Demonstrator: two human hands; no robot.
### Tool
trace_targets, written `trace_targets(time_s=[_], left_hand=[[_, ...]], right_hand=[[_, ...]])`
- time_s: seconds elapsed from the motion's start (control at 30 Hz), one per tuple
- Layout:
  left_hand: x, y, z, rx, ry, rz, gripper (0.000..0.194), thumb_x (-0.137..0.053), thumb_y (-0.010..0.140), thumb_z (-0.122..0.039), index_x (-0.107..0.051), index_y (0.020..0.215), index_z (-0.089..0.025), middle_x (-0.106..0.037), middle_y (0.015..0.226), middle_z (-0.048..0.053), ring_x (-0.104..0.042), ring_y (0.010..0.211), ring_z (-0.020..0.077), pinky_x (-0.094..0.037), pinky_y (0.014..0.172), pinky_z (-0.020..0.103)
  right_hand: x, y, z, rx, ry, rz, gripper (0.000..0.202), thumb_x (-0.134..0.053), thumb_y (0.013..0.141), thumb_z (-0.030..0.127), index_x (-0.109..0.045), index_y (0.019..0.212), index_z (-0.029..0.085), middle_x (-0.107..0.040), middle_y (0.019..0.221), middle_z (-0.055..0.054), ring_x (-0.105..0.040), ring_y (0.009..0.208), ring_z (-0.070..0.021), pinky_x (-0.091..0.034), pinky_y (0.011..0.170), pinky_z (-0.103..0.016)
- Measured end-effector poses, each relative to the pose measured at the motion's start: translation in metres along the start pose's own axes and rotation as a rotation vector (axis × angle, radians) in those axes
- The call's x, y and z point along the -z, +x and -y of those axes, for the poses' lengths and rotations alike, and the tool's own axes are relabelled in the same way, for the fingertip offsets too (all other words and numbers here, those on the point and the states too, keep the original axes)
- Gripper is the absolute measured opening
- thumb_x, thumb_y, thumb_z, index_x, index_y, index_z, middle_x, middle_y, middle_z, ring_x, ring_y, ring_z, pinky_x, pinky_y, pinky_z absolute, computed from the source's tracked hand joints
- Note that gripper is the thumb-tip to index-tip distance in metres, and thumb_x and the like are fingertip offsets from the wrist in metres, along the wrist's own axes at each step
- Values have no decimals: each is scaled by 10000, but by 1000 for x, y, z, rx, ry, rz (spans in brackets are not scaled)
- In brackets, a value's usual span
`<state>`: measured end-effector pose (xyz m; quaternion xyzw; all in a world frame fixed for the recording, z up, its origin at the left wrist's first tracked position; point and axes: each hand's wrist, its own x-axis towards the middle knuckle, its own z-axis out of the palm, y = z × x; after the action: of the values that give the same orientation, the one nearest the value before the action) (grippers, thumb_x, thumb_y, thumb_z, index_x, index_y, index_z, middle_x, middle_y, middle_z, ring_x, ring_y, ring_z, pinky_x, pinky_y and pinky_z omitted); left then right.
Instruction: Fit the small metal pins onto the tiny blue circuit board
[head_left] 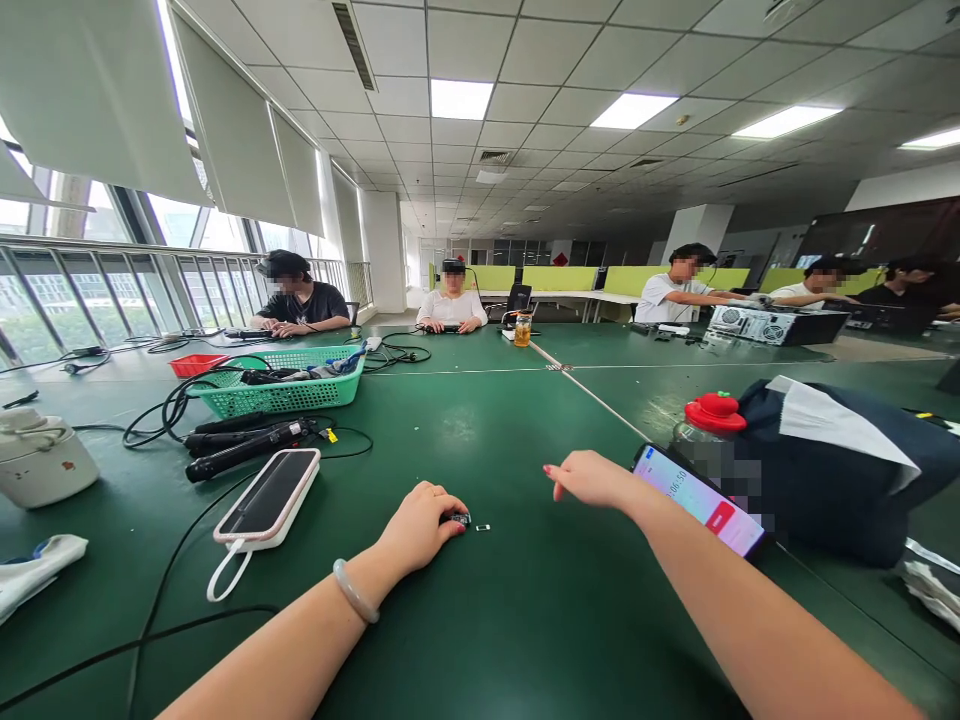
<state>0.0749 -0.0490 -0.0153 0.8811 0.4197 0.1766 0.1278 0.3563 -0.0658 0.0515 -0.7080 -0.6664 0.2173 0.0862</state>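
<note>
And here's the left hand (424, 528), resting on the green table (480, 630) to the right of the white-rimmed device (271, 495), its thumb and fingers closed around a small dark part (460, 518). It's a tight pinch, no daylight between fingertips and piece! That small dark part, then, sits right of the white-rimmed device, well apart from it, its exposed end pointing away from the device; the fingers hide so much that its long axis is hard to call. Farther out on that same side, just beyond the pinch, lies a tiny white-and-dark piece (483, 527), flat, long axis running sideways. Over to the right hand (583, 482), farther right again from the white-rimmed device: fingers curled, the index aimed back towards the device's side, and whether anything tiny is tucked in there, I can't tell. Beyond that wrist, farthest right of the device, a lit phone (712, 500) lies slanted. And behind the white-rimmed device, black rod-shaped handles (244, 455) lie in front of a teal basket (289, 402).
</note>
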Motion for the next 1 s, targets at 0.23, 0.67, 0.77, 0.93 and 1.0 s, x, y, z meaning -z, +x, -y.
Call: trace_targets(time_s=[0.23, 0.67, 0.77, 0.93, 1.0], left_hand=[[0, -1, 0, 26, -25, -6, 218, -580, 787, -343, -633, 983, -264, -621, 863, 8, -502, 921, 189, -391, 835, 306], [-2, -1, 1, 27, -21, -9, 230, -580, 786, -344, -630, 997, -267, -618, 871, 6, -499, 925, 189, -395, 842, 307], [-2, 0, 0, 31, -16, 0, 235, -572, 791, -354, -632, 999, -262, -621, 883, 11, -501, 932, 189, -395, 846, 302], [-2, 1, -1, 32, -14, 2, 225, -573, 790, -350, -640, 986, -265, -622, 884, 11, -498, 936, 191, -392, 853, 305], [-1, 1, -2, 33, -12, 1, 223, -580, 785, -341, -643, 986, -267, -622, 879, 11, -497, 932, 192, -392, 855, 307]], right_hand=[[-5, -18, -18, -33, -23, 16, 430, -357, 892, 376, -701, 698, 206, -653, 821, -48, -594, 711, -161, -407, 629, -235], [-9, -25, -1, -75, -153, 91, 364, -410, 850, 261, -706, 657, 175, -670, 717, -79, -612, 633, -181, -404, 580, -261], [-18, -24, 13, -54, -325, 147, 377, -407, 851, 240, -700, 637, 138, -658, 689, -122, -615, 640, -207, -403, 579, -280], [-33, -19, 49, 260, -333, 78, 204, -517, 807, 299, -690, 885, 224, -666, 913, -64, -612, 794, -202, -400, 606, -255], [-44, -15, 62, 289, -340, 119, 228, -615, 740, 312, -665, 948, 231, -659, 933, -58, -609, 781, -201, -391, 587, -246]])
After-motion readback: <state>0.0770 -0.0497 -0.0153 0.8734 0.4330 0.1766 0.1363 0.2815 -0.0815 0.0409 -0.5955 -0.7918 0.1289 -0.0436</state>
